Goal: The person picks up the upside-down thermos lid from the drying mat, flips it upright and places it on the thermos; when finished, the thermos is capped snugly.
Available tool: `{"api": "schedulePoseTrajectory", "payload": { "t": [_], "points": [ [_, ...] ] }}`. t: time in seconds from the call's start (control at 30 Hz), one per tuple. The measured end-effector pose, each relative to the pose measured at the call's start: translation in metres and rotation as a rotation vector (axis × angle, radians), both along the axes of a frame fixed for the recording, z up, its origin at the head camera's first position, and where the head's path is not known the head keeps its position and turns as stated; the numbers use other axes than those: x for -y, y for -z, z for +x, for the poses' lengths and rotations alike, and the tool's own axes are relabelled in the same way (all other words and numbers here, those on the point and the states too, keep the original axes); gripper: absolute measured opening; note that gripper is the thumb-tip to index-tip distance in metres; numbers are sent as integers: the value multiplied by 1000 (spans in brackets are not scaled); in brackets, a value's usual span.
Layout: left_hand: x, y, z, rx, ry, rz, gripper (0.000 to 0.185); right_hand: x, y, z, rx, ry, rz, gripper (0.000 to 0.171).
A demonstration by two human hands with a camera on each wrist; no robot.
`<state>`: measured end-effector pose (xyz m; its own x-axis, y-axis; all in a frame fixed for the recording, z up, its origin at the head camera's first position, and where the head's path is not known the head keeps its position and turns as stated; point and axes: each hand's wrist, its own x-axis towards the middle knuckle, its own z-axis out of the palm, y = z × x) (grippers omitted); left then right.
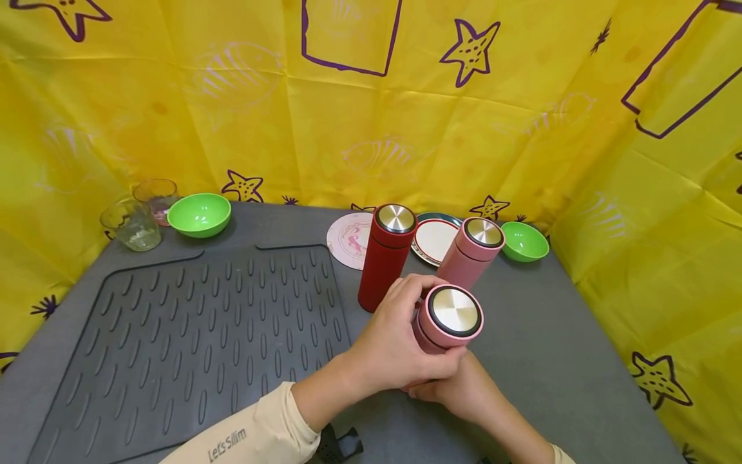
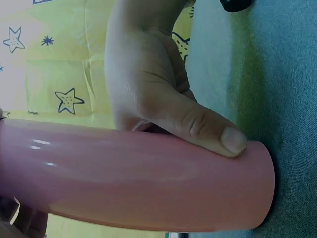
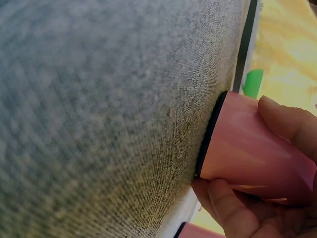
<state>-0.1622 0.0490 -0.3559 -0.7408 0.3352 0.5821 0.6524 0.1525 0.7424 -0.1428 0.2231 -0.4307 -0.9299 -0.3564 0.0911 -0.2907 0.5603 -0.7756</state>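
Hands first, from the head view: both are wrapped round a pink flask (image 1: 449, 322) held near the front of the counter (image 1: 556, 361). The left hand (image 1: 400, 345) curls over its upper body just under the lid, and the right hand (image 1: 464, 390) cups it from below near the base. Its steel-capped lid (image 1: 456, 311) faces up at the camera. That glossy shell looks stiff and slick, and I'd judge it middling in weight, heavier if full, so the body is the place to hold, not the smooth lid top. A red flask (image 1: 387, 256) and a second pink flask (image 1: 472, 250) stand just behind, close enough to knock. Beyond them lie two plates (image 1: 435, 240) and a green bowl (image 1: 523, 241). Open room lies left, over the ribbed mat (image 1: 203, 335), with two glasses (image 1: 132, 224) and another green bowl (image 1: 199, 214) well apart at the far left corner. Yellow cloth (image 1: 655, 212) walls in the right edge.

Left wrist view now: the thumb (image 2: 208, 129) lies flat along the pink flask (image 2: 138, 173), pressing towards its end, and the shine on the wall says slippery.

Right wrist view: fingertips (image 3: 285, 119) pinch the pink flask (image 3: 252, 148) above and below, its dark base ring (image 3: 209, 134) against the grey counter (image 3: 109, 109).
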Motion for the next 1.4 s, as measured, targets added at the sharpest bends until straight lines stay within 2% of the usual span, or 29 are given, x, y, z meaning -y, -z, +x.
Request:
{"api": "schedulePoseTrajectory", "payload": {
  "t": [0.13, 0.27, 0.37, 0.43, 0.53, 0.63, 0.77, 0.9, 1.03, 1.1, 1.27, 1.4],
  "points": [
    [3, 0, -3, -24, 61, -5, 67, 0, -1, 1, 30, 12, -12, 59],
    [3, -1, -1, 82, 108, 19, 78, 1, -1, 3, -5, 2, 21, 52],
    [0, -2, 1, 156, 91, 64, 82, 1, 0, 2, -59, -4, 38, 55],
    [-2, -2, 1, 149, 61, 85, 78, 1, 2, 2, -77, -7, 27, 60],
    [-2, 0, -2, 100, 37, 74, 72, 1, 3, 1, -72, -11, -6, 68],
    [2, 0, -5, 59, 59, 40, 68, 0, 2, 1, -26, 18, 8, 65],
    [7, -1, -9, 43, 125, -2, 67, 2, -1, 2, 33, 48, 27, 61],
    [9, -3, -7, 99, 166, -8, 76, 2, 0, 2, 21, 29, 30, 55],
    [4, -6, -2, 176, 111, 33, 86, 2, 1, 2, -22, 23, 70, 50],
    [1, -6, -1, 183, 63, 45, 86, 1, 1, 2, -42, 21, 72, 52],
    [-2, -5, 0, 132, 4, 44, 74, 0, 3, 0, -106, -8, -9, 67],
    [0, -2, 0, 78, 19, 25, 70, 0, 3, 1, -67, -17, -39, 63]
  ]
}}
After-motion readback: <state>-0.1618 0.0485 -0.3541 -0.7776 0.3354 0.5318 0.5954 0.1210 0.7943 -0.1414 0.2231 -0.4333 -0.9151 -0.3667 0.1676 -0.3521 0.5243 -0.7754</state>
